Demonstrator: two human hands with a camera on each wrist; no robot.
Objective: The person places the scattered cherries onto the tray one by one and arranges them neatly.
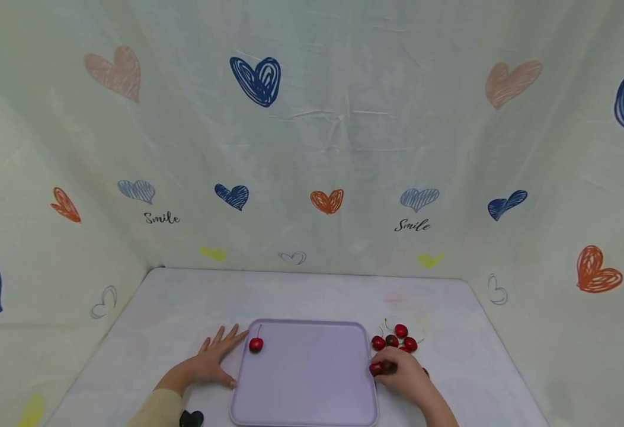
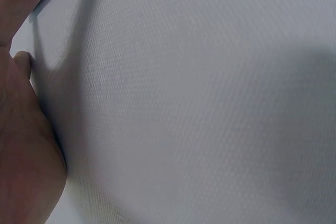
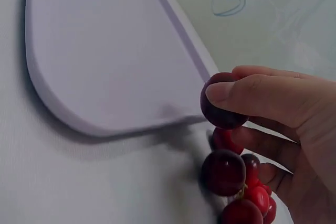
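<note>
A lilac tray (image 1: 306,376) lies on the white table. One red cherry (image 1: 256,344) with its stem up sits near the tray's far left corner. Fingers spread wide, my left hand (image 1: 213,359) rests at the tray's left edge, with thumb and fingertips by the rim. At the right rim, my right hand (image 1: 405,373) pinches a dark red cherry (image 3: 223,113) between thumb and fingers. Several more cherries (image 1: 392,341) lie in a loose group on the table just beyond that hand, which partly hides some of them.
A white cloth wall (image 1: 344,148) printed with hearts stands behind and beside the table (image 1: 194,296). A dark heart-shaped patch (image 1: 191,418) shows by my left sleeve (image 1: 159,409). The left wrist view mostly shows a pale textured surface (image 2: 199,103).
</note>
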